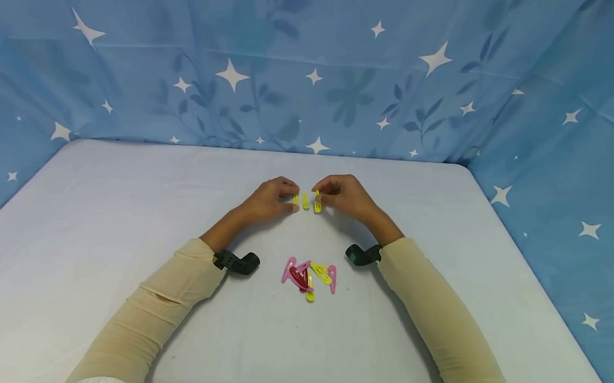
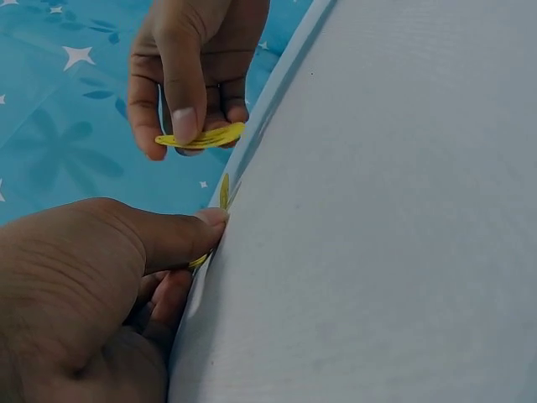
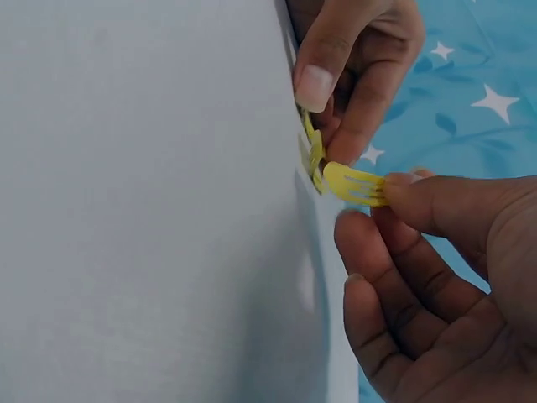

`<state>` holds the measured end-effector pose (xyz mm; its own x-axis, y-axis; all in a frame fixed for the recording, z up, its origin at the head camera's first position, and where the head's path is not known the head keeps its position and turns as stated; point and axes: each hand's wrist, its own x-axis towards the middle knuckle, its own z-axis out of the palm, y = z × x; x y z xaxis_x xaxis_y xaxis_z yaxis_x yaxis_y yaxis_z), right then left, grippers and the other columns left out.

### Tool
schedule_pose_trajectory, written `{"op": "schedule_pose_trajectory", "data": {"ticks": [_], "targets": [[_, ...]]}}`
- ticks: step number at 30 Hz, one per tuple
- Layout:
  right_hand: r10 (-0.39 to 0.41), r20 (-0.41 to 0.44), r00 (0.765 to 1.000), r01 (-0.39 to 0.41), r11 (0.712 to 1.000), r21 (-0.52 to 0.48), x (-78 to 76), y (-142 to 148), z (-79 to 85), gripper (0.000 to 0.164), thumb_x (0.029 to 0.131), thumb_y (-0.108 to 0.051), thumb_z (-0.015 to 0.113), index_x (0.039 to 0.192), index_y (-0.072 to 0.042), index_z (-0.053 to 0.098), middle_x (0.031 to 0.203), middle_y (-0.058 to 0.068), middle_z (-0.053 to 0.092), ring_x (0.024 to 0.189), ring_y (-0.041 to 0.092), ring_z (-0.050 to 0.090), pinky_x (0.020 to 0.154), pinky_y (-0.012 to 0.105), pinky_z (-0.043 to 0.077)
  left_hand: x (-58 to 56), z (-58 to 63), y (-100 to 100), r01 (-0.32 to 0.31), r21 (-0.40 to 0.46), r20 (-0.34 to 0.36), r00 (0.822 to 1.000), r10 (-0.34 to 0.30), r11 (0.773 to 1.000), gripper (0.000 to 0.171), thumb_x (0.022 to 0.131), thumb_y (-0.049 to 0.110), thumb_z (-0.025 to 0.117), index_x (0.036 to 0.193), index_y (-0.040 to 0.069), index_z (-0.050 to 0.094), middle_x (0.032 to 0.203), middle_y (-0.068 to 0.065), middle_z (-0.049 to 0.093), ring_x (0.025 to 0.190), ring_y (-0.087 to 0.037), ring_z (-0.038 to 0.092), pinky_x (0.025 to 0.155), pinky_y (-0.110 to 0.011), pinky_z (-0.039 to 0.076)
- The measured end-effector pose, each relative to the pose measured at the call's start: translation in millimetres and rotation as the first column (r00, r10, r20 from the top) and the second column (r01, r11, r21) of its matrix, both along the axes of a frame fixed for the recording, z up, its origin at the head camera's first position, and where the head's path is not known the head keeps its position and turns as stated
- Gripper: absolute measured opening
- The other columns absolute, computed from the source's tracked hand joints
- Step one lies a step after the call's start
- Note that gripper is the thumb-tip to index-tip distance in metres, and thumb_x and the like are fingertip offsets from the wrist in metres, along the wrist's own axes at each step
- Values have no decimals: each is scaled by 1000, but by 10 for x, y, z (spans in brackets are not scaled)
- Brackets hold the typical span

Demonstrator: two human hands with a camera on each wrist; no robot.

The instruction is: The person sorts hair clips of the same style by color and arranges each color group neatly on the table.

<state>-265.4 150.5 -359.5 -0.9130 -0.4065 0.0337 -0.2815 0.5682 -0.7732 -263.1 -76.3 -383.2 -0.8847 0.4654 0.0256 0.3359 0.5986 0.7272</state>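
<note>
My right hand pinches a yellow snap hair clip between thumb and fingers; its wide end points away from the thumb in the right wrist view. Across from it, my left hand has its thumb and fingers at the ends of another yellow hair clip, which they partly cover. Between the two hands a third yellow hair clip lies on the white table. The left wrist view shows the left hand's clip mostly hidden behind the thumb.
Nearer to me on the white table lies a loose pile with several pink hair clips, dark red hair clips and yellow hair clips, some overlapping. A blue star-patterned curtain hangs behind the table's far edge.
</note>
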Motion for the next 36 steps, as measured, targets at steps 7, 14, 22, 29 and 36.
{"op": "schedule_pose_trajectory", "data": {"ticks": [7, 14, 22, 29, 36], "targets": [[-19, 29, 999, 19, 1000, -2, -93, -20, -70, 20, 91, -7, 67, 110, -2, 72, 95, 13, 69, 82, 19, 62, 71, 26, 48, -25, 5, -8, -3, -4, 7, 1000, 3, 1000, 47, 91, 14, 71, 135, 1, 59, 139, -16, 53, 128, -33, 55, 108, -44, 45], [-29, 51, 998, 28, 999, 36, -142, -67, -75, 20, 91, -6, 66, 110, -4, 72, 92, 13, 68, 73, 19, 60, 64, 26, 48, -27, 8, -14, -2, 3, -3, 1000, 2, 1000, 46, 91, 14, 70, 134, 0, 60, 138, -17, 54, 127, -34, 55, 107, -44, 45], [-73, 55, 996, 63, 984, 167, -158, -126, -51, 23, 92, -11, 66, 113, -7, 73, 97, 9, 67, 82, 19, 55, 67, 27, 44, -26, -25, -11, 2, 22, -1, 1000, -2, 1000, 46, 91, 13, 70, 134, -1, 60, 138, -18, 54, 127, -34, 55, 108, -45, 45], [-92, 62, 994, 76, 973, 217, -163, -141, -64, 23, 92, -13, 66, 114, -8, 73, 96, 8, 65, 82, 19, 54, 71, 28, 42, -23, -38, 4, 12, 10, -13, 1000, -12, 1000, 46, 91, 14, 71, 134, -1, 60, 137, -17, 54, 127, -33, 55, 108, -43, 45], [-99, 67, 993, 82, 971, 226, -157, -160, -32, 24, 93, -14, 66, 114, -7, 73, 97, 7, 65, 83, 19, 53, 71, 29, 42, -18, -20, -8, 0, -2, -14, 1000, 0, 1000, 46, 91, 14, 71, 134, 0, 60, 138, -16, 54, 127, -32, 55, 108, -43, 44]]}}
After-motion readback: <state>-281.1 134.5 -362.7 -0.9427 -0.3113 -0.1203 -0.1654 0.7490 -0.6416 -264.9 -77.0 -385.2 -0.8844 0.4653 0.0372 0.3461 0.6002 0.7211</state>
